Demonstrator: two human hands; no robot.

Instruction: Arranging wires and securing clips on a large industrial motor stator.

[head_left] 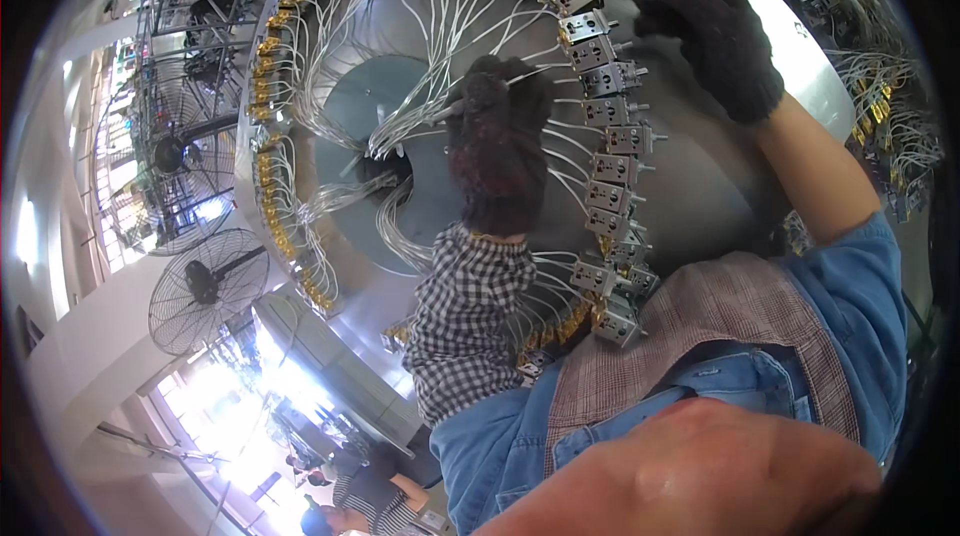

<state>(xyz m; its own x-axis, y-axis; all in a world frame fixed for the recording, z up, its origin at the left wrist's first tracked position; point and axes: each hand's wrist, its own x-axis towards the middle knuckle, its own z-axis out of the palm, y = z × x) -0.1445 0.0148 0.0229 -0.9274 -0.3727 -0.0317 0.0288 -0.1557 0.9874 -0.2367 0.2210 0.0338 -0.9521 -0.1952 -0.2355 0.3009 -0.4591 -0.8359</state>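
Observation:
My left hand [497, 141], in a dark knitted glove, is closed over the middle of a round metal table. A bundle of thin white wires [430, 114] runs from the table's centre into its curled fingers. My right hand [715, 41], gloved alike, is raised over the right side with fingers apart and nothing visible in them. Nearest to it is a curved row of small silver metal blocks [605, 111] with pins and holes, each joined to white wires. Gold-coloured connectors [265, 76] line the far left of the ring.
The metal table [700, 176] has a central hole [392, 176] with wires passing through. More wired blocks and connectors [885, 116] hang at the right. Two large fans [205, 281] stand at the left. Another person [365, 496] is at the lower left.

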